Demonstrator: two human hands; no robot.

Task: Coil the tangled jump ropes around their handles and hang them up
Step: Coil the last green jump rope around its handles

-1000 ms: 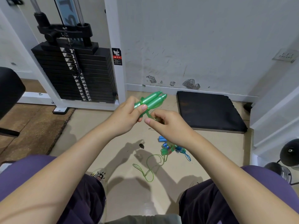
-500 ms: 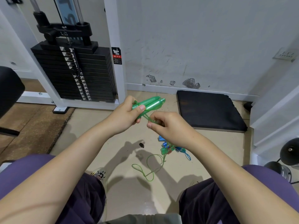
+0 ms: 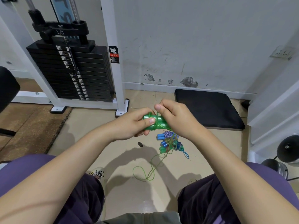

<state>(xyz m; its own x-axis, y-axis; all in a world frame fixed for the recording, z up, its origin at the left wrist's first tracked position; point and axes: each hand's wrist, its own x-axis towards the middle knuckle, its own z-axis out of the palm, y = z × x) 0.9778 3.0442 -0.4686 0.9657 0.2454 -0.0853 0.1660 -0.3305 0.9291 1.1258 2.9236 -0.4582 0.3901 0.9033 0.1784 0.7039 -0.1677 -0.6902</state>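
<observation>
Coiling a green jump rope in front of the weight stack [image 3: 71,73].
The left hand [image 3: 129,125] grips the paired green handles [image 3: 155,122]; the right hand [image 3: 176,118] pinches the green cord [image 3: 157,113] looped over them. More tangled ropes [image 3: 169,141] lie on the floor [image 3: 90,135] below the hands.

Short purple sleeves [image 3: 24,167] are worn, one seen at each lower corner, and both forearms are left bare from the sleeve edge down. No rings, watch or bands can be made out on the left hand [image 3: 129,125] or the right hand [image 3: 179,120]. The legs are covered by dark purple-black trousers [image 3: 80,199]. A pale shoe [image 3: 97,172] printed with a small black cartoon figure is partly seen.
</observation>
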